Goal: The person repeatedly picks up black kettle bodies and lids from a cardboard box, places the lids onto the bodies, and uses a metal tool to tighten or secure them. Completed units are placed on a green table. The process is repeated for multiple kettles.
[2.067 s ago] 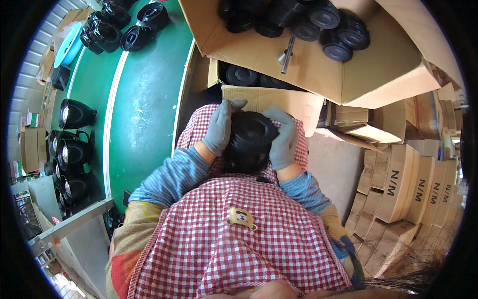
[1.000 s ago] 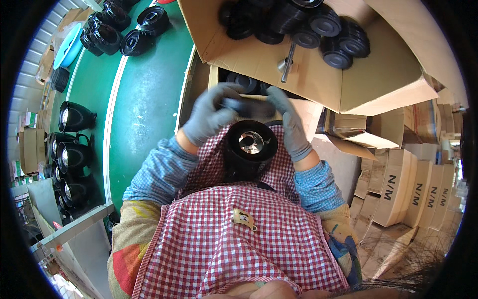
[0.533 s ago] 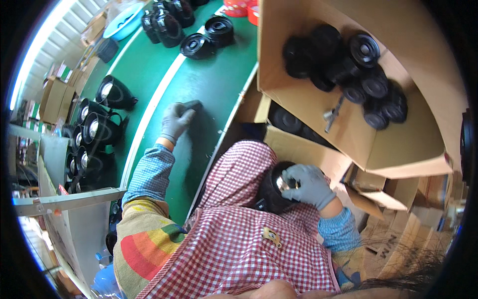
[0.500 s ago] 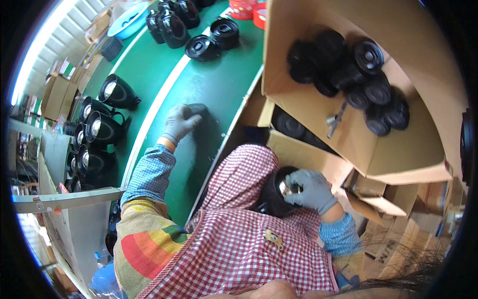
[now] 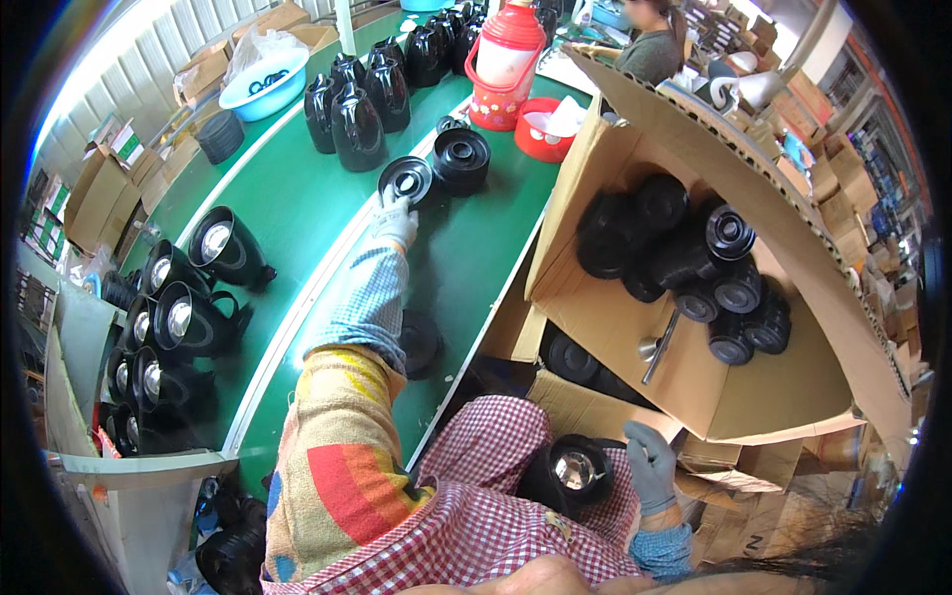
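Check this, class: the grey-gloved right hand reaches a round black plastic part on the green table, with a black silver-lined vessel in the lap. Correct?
No: the head view shows the left hand at the round black part on the green table, with the silver-lined vessel in the lap.

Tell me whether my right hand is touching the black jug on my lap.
Apart: the head view shows checked cloth between the right hand and the black jug.

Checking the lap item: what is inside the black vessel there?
In the vessel, a shiny silver piece shows; whatever lies beneath it is covered.
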`<action>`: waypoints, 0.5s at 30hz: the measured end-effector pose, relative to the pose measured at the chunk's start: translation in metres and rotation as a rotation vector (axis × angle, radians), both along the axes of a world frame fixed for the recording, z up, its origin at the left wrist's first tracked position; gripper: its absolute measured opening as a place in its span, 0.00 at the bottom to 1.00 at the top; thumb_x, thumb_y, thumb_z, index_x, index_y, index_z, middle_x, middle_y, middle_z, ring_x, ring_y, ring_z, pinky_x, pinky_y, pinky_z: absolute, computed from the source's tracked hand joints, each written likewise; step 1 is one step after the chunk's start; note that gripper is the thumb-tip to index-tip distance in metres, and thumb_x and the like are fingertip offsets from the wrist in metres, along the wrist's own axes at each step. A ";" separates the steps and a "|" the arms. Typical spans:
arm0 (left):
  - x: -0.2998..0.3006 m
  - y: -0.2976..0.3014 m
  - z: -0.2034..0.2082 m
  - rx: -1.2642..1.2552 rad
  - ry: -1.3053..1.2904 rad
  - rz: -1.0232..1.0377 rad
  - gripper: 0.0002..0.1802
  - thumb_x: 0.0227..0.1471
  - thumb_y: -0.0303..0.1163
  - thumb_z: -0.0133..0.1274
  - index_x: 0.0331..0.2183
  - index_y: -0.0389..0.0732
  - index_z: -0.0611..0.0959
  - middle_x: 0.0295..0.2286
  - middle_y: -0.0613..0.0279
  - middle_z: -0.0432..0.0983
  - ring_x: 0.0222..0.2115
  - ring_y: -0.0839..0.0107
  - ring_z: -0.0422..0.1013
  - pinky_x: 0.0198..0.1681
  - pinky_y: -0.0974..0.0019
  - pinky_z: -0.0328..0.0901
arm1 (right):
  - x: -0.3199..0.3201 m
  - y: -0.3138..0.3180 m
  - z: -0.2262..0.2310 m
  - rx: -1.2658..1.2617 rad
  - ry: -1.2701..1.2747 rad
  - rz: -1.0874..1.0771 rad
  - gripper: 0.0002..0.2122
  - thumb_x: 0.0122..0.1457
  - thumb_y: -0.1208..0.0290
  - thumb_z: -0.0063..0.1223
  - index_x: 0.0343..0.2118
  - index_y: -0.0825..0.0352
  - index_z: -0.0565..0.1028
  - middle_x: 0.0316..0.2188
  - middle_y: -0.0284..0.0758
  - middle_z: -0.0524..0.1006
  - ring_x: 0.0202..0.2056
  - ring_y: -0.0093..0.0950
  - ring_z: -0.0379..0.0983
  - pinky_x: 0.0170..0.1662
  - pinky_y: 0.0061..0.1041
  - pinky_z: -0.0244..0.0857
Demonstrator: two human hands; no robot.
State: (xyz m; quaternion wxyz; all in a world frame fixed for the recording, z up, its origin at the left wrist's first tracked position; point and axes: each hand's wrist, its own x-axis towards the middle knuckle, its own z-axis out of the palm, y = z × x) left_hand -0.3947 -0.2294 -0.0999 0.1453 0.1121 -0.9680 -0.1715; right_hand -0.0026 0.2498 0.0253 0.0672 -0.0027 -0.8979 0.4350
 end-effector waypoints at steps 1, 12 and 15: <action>0.002 -0.010 -0.009 0.015 0.094 -0.077 0.16 0.53 0.37 0.60 0.44 0.45 0.84 0.63 0.50 0.60 0.63 0.43 0.56 0.64 0.50 0.58 | 0.001 0.001 0.000 0.018 -0.013 0.031 0.11 0.57 0.76 0.58 0.43 0.69 0.82 0.43 0.44 0.82 0.47 0.39 0.79 0.53 0.33 0.71; 0.212 0.084 0.133 0.046 0.346 -1.064 0.14 0.45 0.20 0.60 0.38 0.41 0.82 0.56 0.43 0.68 0.58 0.36 0.63 0.57 0.45 0.66 | -0.075 -0.071 0.018 -0.489 0.010 0.194 0.29 0.67 0.69 0.54 0.67 0.72 0.58 0.64 0.45 0.65 0.60 0.35 0.67 0.63 0.31 0.60; 0.262 0.137 0.142 0.058 0.360 -1.275 0.10 0.47 0.23 0.59 0.36 0.39 0.84 0.58 0.48 0.67 0.60 0.41 0.61 0.59 0.47 0.66 | -0.082 -0.070 0.032 -0.726 -0.193 0.183 0.26 0.68 0.63 0.52 0.63 0.75 0.65 0.57 0.39 0.72 0.55 0.29 0.70 0.61 0.26 0.61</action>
